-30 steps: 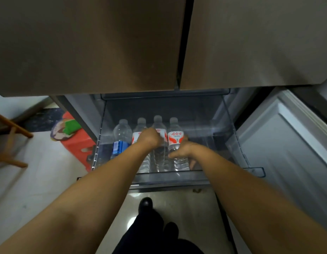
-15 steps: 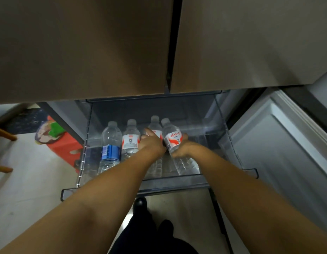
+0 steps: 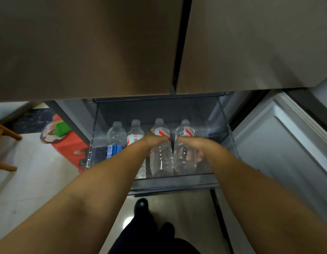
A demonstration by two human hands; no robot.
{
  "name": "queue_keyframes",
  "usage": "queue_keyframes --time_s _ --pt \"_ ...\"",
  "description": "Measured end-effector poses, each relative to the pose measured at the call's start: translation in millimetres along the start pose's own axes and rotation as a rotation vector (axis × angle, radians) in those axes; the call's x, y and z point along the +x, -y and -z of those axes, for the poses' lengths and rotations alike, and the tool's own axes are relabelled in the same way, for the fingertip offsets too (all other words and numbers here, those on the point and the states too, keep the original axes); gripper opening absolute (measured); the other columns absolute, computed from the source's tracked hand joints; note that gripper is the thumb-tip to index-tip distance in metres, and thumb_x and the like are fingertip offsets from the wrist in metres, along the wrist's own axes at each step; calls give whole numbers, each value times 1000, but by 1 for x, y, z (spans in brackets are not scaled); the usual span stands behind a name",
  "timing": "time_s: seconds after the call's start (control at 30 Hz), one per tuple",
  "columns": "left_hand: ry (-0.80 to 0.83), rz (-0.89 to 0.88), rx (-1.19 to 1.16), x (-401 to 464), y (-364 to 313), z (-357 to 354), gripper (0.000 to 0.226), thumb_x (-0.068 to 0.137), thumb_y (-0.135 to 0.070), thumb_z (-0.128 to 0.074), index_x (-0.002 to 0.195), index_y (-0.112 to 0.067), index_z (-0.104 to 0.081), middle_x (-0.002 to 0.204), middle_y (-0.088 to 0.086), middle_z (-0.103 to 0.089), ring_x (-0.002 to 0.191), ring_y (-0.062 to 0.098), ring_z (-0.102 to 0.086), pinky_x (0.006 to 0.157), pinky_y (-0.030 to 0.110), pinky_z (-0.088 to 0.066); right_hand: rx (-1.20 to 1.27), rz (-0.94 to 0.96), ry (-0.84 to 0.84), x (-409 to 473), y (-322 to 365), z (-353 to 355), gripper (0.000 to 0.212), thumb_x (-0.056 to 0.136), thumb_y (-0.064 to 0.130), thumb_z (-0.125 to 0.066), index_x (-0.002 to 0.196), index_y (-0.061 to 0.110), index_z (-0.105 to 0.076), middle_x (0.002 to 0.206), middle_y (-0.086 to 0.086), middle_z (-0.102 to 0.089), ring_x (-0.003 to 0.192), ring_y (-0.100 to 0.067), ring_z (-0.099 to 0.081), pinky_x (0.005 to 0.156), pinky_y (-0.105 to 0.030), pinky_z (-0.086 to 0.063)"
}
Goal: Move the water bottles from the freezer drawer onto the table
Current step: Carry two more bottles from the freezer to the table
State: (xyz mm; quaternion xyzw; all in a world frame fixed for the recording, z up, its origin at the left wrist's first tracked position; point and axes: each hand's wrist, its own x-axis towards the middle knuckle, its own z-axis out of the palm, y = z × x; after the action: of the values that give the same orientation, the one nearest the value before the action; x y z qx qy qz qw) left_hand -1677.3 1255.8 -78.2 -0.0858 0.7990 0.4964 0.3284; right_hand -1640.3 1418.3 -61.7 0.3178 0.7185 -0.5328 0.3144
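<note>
Several clear water bottles lie side by side in the open transparent freezer drawer (image 3: 177,182). My left hand (image 3: 155,141) grips a red-and-white-labelled bottle (image 3: 160,156), third from the left. Around the rightmost red-labelled bottle (image 3: 183,154) my right hand (image 3: 193,143) is wrapped. Both held bottles look raised a little towards me. A blue-labelled bottle (image 3: 116,138) lies at the far left, and another red-labelled bottle (image 3: 135,138) beside it is partly hidden by my left forearm.
Closed brown fridge doors (image 3: 122,43) fill the top of the view. An open white freezer door (image 3: 287,153) stands at the right. A red box (image 3: 71,143) and wooden chair legs (image 3: 5,132) stand on the pale floor at left. My dark shoes (image 3: 140,206) are below the drawer.
Both hands have closed round their bottles and lifted them slightly. The rightmost bottle, tilted half a second ago, now lies straight beside the other held bottle.
</note>
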Motion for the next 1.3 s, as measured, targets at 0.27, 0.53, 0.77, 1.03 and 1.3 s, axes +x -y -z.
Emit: queue_keyframes --time_s 0.27,0.53,0.77,1.03,1.3 --pt "259 247 -803 -52 -20 28 26 83 -34 -65 88 -9 -63 68 9 -65 58 23 -65 62 35 -59 320 11 163 -41 19 36 35 80 31 -72 105 8 -64 79 -13 -74 68 -27 -73 72 -44 -58" --pt "467 131 -1004 -102 -35 17 40 78 -30 -71 107 -4 -63 94 17 -67 82 29 -67 77 47 -59 428 137 199 -98 11 41 42 84 36 -67 111 5 -61 92 -21 -73 82 -32 -73 70 -44 -59" --pt "684 68 -829 -125 -43 10 47 84 -40 -65 115 -5 -58 94 13 -62 82 23 -62 70 36 -59 521 238 81 -147 -28 45 47 78 36 -71 114 7 -61 98 -16 -72 91 -31 -69 90 -46 -52" --pt "980 38 -675 -150 -22 29 49 82 -51 -65 105 -8 -69 91 9 -66 82 20 -63 79 34 -54 860 366 -51 -201 -101 -13 52 64 37 -76 106 8 -64 87 -13 -72 75 -26 -71 71 -39 -59" --pt "992 -74 -158 -201 4 -7 31 87 -36 -64 105 -11 -61 78 7 -71 66 19 -69 63 31 -58 854 304 -524 -241 -174 -95 60 78 18 -75 131 14 -46 113 -15 -67 92 -29 -69 85 -48 -55"
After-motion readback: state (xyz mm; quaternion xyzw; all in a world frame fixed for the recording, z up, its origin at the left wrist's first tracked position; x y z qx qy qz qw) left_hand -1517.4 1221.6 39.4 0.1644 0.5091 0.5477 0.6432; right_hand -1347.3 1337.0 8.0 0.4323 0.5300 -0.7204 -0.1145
